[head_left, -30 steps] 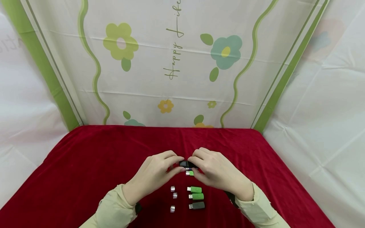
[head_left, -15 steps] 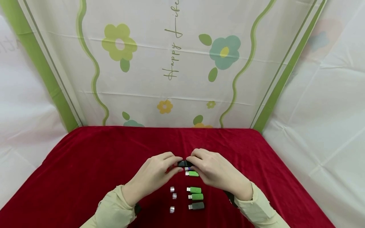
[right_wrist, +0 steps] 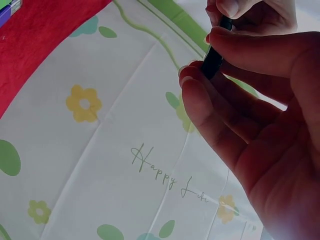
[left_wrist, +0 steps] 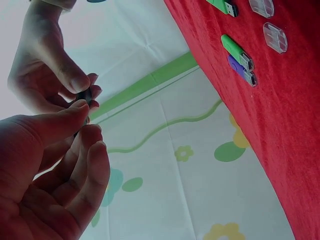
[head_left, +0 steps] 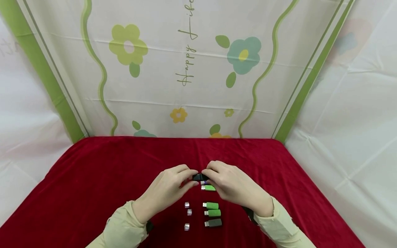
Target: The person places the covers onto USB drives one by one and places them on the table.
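Both hands meet over the red cloth at a black USB flash drive [head_left: 196, 177]. Its left end is pinched between the thumb and fingers of my left hand [head_left: 167, 186]. My right hand [head_left: 234, 182] pinches the right end, which its fingers partly cover. In the right wrist view the black drive [right_wrist: 213, 61] shows as a slim dark bar between the fingertips of the two hands. Just below the hands lie a purple drive [head_left: 203, 183], partly hidden, and a green drive [head_left: 208, 188]. Both have clear caps over their plugs in the left wrist view.
Nearer me, two green drives [head_left: 212, 205] and a grey drive [head_left: 215, 223] lie with bare plugs pointing left. Three clear caps [head_left: 187, 205] lie in a column left of them. Behind the red-clothed table [head_left: 108, 162] stands a white flowered curtain [head_left: 192, 96].
Both hands shift slightly left with the black drive, whose two parts look closer together. The right thumb has moved up, uncovering more of the green drive below.
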Motion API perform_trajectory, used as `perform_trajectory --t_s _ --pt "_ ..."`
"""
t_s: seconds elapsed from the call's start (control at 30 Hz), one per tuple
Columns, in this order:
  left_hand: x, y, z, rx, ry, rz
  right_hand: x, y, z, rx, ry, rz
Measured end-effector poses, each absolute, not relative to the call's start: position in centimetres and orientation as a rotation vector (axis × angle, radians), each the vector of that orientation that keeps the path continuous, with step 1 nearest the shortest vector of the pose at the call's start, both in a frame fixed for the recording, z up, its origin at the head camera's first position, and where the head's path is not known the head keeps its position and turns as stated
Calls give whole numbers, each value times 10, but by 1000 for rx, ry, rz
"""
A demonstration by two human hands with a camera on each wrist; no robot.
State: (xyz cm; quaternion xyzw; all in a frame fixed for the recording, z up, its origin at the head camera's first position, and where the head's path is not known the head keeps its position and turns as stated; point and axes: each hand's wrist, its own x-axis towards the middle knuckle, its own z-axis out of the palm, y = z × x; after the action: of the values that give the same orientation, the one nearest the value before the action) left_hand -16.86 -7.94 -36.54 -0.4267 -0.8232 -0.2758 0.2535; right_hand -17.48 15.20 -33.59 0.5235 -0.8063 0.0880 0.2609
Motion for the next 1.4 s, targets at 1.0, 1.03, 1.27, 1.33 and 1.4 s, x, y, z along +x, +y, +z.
perform_trajectory --t_s 1.0,1.03,1.27,1.33,1.4 --pt "-169 -78 -368 -1197 -2221 -768 -175 148 -342 1437 -2196 211" --pt "-169 -78 -368 -1197 -2224 -769 -175 147 -342 1437 -2195 211" --pt "-169 -78 -369 -1205 -2233 -778 -175 147 -343 1444 -2214 229" --pt "-169 -78 -369 -1210 -2231 -782 -175 146 -344 1441 -2220 225" --pt "-170 -78 -370 -1214 -2231 -784 -175 146 -345 1437 -2217 215"
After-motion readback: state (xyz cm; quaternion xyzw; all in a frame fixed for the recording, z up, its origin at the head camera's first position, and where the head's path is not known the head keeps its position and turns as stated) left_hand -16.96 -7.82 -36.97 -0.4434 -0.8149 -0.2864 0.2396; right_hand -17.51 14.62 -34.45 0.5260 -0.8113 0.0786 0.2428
